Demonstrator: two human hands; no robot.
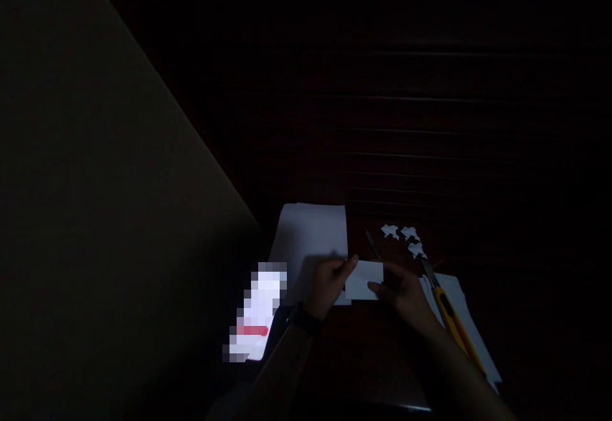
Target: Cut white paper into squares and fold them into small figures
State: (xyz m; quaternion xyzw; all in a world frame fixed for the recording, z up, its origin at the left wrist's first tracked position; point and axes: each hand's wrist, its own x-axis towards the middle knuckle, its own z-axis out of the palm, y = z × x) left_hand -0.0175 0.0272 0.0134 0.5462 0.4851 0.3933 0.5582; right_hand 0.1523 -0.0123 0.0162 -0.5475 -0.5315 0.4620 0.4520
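Between my two hands is a small white rectangle of paper (359, 282), held a little above the dark tabletop. My left hand (329, 284), with a dark band on its wrist, pinches the paper's left edge, thumb on top. On the right side, my right hand (401, 290) grips it with the thumb lying across its face. The fingers under the paper are hidden. Just beyond it lies a thin pen-like tool (371, 243). Several folded white paper pieces (389, 231) sit past my right hand.
A stack of white sheets (315, 226) lies behind my left hand. To the right, a yellow utility knife (452, 319) with its blade out rests on more white paper (478, 332). A lit phone (258, 312) with a blurred screen is at left, near a pale wall (119, 185).
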